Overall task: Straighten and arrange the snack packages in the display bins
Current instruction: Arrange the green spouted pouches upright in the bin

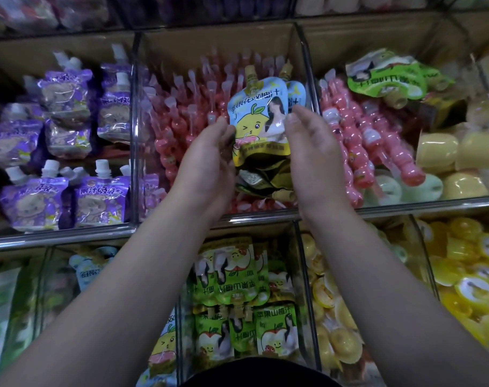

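Many pink bottles [182, 127] around blue pouch [257, 115], clear divider [307, 68] beside.

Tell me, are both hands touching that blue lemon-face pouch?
Touching. Head view: the left hand pinches the blue pouch at its left edge, the right hand at its right.

The middle bin [221, 37] is packed almost wall to wall with upright pink tubes [182, 113], so their tips block any reach straight down. A clear divider [135, 121] closes its left side and another [310, 79] its right. At the right end a heap of dark crumpled pouches [265, 171] fills the floor. The gap between the left hand [207, 155] and right hand [313, 155] is taken up by the blue pouch [254, 115] they hold. In the left bin, a bare strip [115, 153] lies open between the rows of purple pouches [64, 90].
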Available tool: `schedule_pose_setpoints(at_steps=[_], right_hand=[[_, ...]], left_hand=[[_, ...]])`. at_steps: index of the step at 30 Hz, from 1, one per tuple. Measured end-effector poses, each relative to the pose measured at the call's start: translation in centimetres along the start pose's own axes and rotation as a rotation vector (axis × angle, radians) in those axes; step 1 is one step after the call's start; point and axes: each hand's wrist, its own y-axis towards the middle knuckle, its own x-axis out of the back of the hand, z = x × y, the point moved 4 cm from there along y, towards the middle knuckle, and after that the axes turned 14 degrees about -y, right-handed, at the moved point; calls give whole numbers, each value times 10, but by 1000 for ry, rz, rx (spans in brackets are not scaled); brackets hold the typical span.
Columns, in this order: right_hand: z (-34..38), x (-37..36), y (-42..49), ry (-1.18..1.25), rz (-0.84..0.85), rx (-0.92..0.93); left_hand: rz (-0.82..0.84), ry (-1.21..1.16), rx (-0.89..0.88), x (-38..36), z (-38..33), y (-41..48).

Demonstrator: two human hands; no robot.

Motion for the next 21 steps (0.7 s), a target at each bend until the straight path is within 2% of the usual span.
schedule_pose_setpoints(at_steps=[16,21], right_hand=[[16,6,-29,220,11,61],[21,-2,-54,185,30,90]], left_hand=[[85,-152,-143,10,-16,-53],[62,-228,-158,31,-19,-71]])
